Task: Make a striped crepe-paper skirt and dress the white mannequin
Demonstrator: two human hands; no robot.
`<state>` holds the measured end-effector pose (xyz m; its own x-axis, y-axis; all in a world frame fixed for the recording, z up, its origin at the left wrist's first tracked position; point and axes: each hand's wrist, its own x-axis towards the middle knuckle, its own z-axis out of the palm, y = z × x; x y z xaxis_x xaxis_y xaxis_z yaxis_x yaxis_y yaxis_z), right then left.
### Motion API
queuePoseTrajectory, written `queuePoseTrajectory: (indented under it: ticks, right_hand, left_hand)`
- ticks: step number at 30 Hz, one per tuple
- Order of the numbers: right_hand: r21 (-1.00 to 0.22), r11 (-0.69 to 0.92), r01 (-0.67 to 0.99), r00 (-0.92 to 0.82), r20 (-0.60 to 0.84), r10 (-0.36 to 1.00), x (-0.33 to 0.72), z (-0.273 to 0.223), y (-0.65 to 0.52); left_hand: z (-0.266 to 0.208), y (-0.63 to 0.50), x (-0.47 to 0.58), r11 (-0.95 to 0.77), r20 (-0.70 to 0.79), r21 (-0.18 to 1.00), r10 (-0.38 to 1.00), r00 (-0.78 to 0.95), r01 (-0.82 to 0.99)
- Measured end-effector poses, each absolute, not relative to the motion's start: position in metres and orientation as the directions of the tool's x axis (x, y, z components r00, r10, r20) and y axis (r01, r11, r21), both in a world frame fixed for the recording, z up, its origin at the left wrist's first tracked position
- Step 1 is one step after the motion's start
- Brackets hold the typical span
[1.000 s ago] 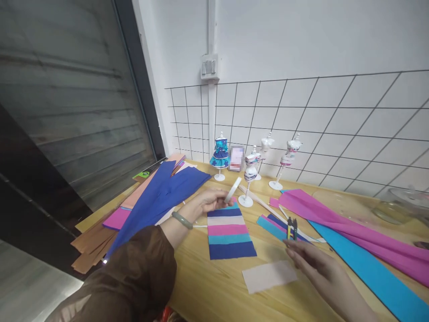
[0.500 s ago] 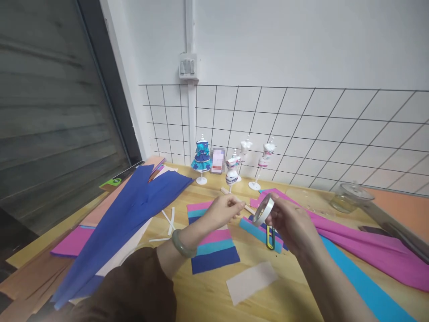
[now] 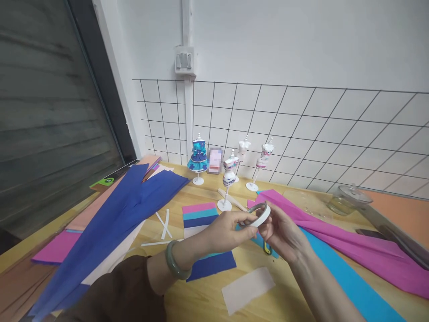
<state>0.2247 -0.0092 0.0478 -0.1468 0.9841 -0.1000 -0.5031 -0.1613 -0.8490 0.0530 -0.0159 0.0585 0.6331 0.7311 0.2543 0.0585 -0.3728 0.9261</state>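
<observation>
A roll of white tape [image 3: 262,218] is held between my two hands above the table. My left hand [image 3: 231,228], with a green bangle [image 3: 172,259] on its wrist, pinches the roll's left side. Fingers of my right hand [image 3: 281,230] grip its right side. Below them lies a turquoise fabric strip [image 3: 257,242] with a yellow and green cutter [image 3: 267,247], both partly covered by my hands. Under my left forearm is a striped pink, turquoise, blue and pale fabric piece [image 3: 200,215]. A pale fabric rectangle [image 3: 248,290] lies nearer to me.
Small dress forms stand at the back, one in a blue dress [image 3: 198,156], one wrapped in patterned fabric [image 3: 229,172]. Blue cloth [image 3: 134,201] lies left, pink cloth [image 3: 351,241] right. White strips [image 3: 164,226], a wooden stick [image 3: 231,200] and a glass jar [image 3: 345,201] are on the table.
My left hand has moved right and taken hold of the tape roll. My right hand has lowered slightly and the roll has tilted flatter. The view has shifted a little.
</observation>
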Motion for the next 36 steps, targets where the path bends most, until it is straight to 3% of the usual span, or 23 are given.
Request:
queuePoseTrajectory:
  ticks: [9, 13, 16, 19, 22, 24, 30, 33, 36]
  right_hand:
    - [-0.771, -0.299, -0.562, -0.221, -0.209, 0.953, 0.218, 0.045, -0.018]
    - [-0.798, -0.319, -0.511, -0.232, -0.229, 0.945, 0.214, 0.041, -0.019]
    - [-0.9, -0.234, -0.367, -0.24, -0.152, 0.959, 0.21, 0.044, -0.023]
    - [-0.999, -0.028, -0.029, -0.226, -0.021, 0.974, 0.21, 0.053, -0.03]
    - [-0.941, 0.139, 0.309, -0.279, 0.051, 0.959, 0.214, 0.064, -0.037]
    - [-0.877, 0.224, 0.425, -0.354, 0.067, 0.933, 0.217, 0.069, -0.041]
    - [-0.723, 0.395, 0.567, -0.416, 0.163, 0.895, 0.209, 0.071, -0.047]
    - [-0.78, 0.336, 0.529, -0.353, 0.158, 0.922, 0.205, 0.071, -0.048]
    - [-0.879, 0.22, 0.423, -0.241, 0.125, 0.962, 0.206, 0.069, -0.047]
  left_hand:
    - [0.055, -0.021, 0.057, -0.184, 0.145, 0.983, 0.812, 0.566, 0.012]
    - [0.054, -0.018, 0.058, -0.038, 0.097, 0.993, 0.818, 0.567, -0.114]
    - [0.056, -0.013, 0.057, 0.107, 0.063, 0.958, 0.829, 0.556, -0.268]
    - [0.058, -0.009, 0.053, 0.234, 0.01, 0.89, 0.849, 0.529, -0.392]
    - [0.059, -0.005, 0.05, 0.346, -0.067, 0.797, 0.866, 0.496, -0.496]
    - [0.058, -0.003, 0.049, 0.392, -0.112, 0.735, 0.875, 0.471, -0.554]
    - [0.054, 0.005, 0.045, 0.432, -0.138, 0.682, 0.868, 0.476, -0.59]
    - [0.054, 0.003, 0.045, 0.43, -0.15, 0.739, 0.855, 0.496, -0.518]
    - [0.056, -0.003, 0.047, 0.353, -0.071, 0.81, 0.851, 0.52, -0.468]
